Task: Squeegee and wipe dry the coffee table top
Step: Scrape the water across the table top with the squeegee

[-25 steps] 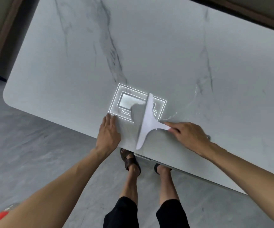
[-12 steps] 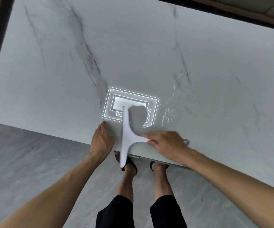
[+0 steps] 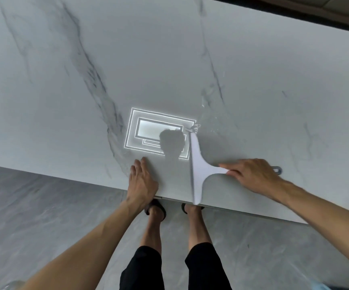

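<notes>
The coffee table top [image 3: 169, 59] is a glossy white marble slab with grey veins, filling most of the view. A white T-shaped squeegee [image 3: 196, 164] lies blade-down on it near the front edge, its blade running from a small pool of water [image 3: 193, 129] to the table's edge. My right hand [image 3: 253, 176] grips the squeegee's handle, whose grey end loop [image 3: 278, 170] pokes out behind my hand. My left hand [image 3: 143, 181] rests flat on the table's front edge, to the left of the blade.
A bright ceiling-light reflection [image 3: 159, 132] sits on the top just beyond my hands. Water streaks [image 3: 211, 114] glisten to the right of it. My sandalled feet [image 3: 155, 208] stand on the grey floor [image 3: 43, 206] under the front edge. A dark strip [image 3: 295, 15] borders the far side.
The squeegee has shifted right along the front edge, with water gathered at the blade's far tip. My right hand moved with it. My left hand stays at the edge.
</notes>
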A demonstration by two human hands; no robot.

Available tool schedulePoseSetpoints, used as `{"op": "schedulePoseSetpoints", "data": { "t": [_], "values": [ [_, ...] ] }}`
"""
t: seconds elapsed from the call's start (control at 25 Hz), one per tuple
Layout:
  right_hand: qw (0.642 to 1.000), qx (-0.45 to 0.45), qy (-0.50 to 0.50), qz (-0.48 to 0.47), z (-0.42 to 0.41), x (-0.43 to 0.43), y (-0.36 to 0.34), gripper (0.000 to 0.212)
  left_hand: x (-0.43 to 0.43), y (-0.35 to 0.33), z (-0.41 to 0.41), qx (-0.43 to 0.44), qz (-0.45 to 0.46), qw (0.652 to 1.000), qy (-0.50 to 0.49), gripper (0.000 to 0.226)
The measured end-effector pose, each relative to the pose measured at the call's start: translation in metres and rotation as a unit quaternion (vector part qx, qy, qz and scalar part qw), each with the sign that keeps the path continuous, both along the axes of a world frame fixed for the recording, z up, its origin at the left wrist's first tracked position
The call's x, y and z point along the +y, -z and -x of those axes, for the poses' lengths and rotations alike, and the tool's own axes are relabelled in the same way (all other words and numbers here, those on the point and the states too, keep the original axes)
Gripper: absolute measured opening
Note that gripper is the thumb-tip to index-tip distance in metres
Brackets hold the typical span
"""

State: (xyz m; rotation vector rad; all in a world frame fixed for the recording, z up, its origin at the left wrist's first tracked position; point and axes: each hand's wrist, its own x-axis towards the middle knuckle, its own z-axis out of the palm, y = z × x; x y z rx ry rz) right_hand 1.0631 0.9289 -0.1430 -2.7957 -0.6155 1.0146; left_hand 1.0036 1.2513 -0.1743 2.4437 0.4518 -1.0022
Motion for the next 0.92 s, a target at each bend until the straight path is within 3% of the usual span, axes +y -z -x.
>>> {"op": "schedulePoseSetpoints", "data": {
  "t": [0.16,0.28,0.4,0.64,0.8,0.92],
  "values": [
    [0.997,-0.019,0.029,0.068,-0.01,-0.083,-0.026,0.033,-0.019,0.004,-0.013,0.069,-0.005,0.997,0.02,0.07],
    [0.998,-0.035,0.028,0.053,-0.009,-0.088,-0.038,0.033,-0.017,0.006,-0.016,0.029,-0.014,0.999,-0.012,0.059],
    [0.999,-0.009,0.011,-0.038,-0.001,-0.033,-0.03,0.033,-0.007,0.0,-0.01,-0.025,-0.025,0.993,-0.11,0.052],
    [0.977,0.069,-0.131,-0.155,-0.002,0.17,0.022,0.037,0.064,-0.012,-0.009,-0.099,-0.103,0.935,-0.324,0.032],
    [0.971,0.074,-0.158,-0.163,-0.006,0.243,0.039,0.039,0.107,-0.008,-0.008,-0.093,-0.128,0.936,-0.313,0.039],
    [0.977,0.063,-0.117,-0.165,-0.011,0.228,0.043,0.037,0.103,-0.002,-0.008,-0.085,-0.103,0.959,-0.252,0.046]
  ]
}}
